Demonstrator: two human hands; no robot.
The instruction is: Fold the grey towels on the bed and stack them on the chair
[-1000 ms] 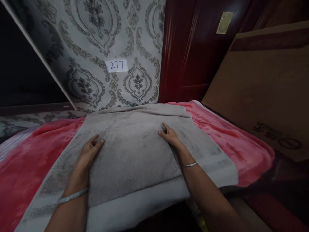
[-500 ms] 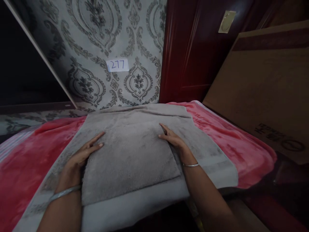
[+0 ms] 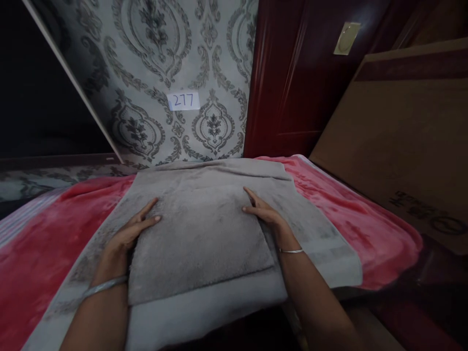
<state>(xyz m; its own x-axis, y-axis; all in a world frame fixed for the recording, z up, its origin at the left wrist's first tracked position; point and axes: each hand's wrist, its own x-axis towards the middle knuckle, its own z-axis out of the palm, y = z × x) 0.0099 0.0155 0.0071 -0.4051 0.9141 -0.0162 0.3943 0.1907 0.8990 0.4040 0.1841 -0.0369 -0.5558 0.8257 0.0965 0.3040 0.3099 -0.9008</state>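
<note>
A folded grey plush towel (image 3: 201,243) lies on top of a larger spread grey towel (image 3: 314,224). At the folded towel's left side rests my left hand (image 3: 136,226), fingers stretched forward and thumb over the cloth. My right hand (image 3: 265,210) lies at the opposite side in much the same pose, its thumb pointing inward. Both hands are open, and the undersides of the palms are hidden. A bracelet circles each wrist.
Beneath the grey cloth spreads a pink-red plush blanket (image 3: 365,229). A large cardboard box (image 3: 395,126) stands at the right. At the left is a dark screen (image 3: 47,97). Behind, a paper marked 277 (image 3: 183,101) is on the patterned wall, beside a dark red panel (image 3: 281,87).
The view has shifted a little, so the scene sits slightly farther right. My hands stay at the sides of the folded towel with hardly any movement.
</note>
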